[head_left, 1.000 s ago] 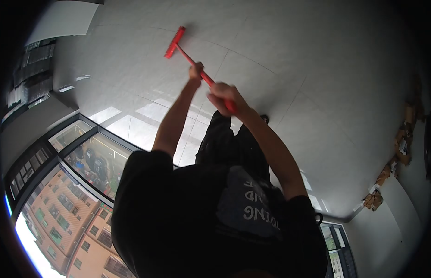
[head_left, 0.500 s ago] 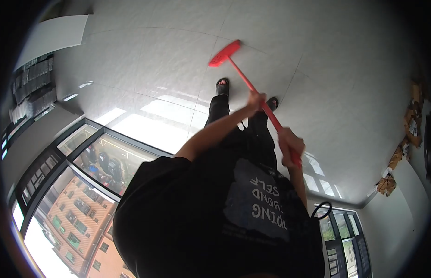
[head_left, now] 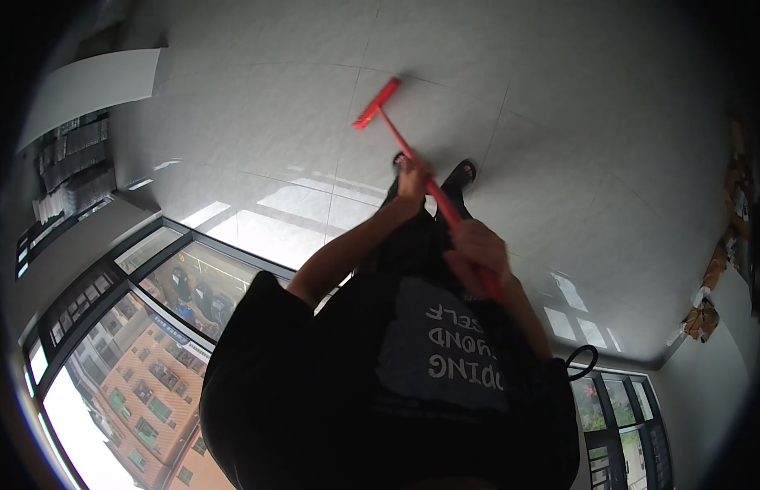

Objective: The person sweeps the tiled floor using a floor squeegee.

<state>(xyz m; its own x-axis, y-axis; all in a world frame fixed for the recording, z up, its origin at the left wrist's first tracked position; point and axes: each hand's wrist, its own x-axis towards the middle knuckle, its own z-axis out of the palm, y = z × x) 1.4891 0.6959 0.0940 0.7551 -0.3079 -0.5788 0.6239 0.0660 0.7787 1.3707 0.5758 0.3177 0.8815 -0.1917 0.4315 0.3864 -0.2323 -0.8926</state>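
Note:
A red broom [head_left: 444, 204] slants across the head view, its handle running down toward my torso. My left hand [head_left: 414, 177] is wrapped round the lower part of the handle, above my feet. Nearer my body, my right hand [head_left: 480, 247] is closed round the upper end of the handle, slightly blurred. The bristled broom head [head_left: 377, 104] is at the light grey floor [head_left: 257, 106] ahead of my feet; whether it touches is hard to tell.
My sandalled feet [head_left: 462, 173] stand close behind the broom head. Glazed windows [head_left: 202, 282] line the left side. Crumpled brown cardboard or paper [head_left: 701, 320] lies along the right wall. Dark stacked items [head_left: 78, 159] and a white panel [head_left: 102, 82] are at the far left.
The broom head has shifted left and slightly toward me. Both hands have moved left with the handle, and my feet have changed position.

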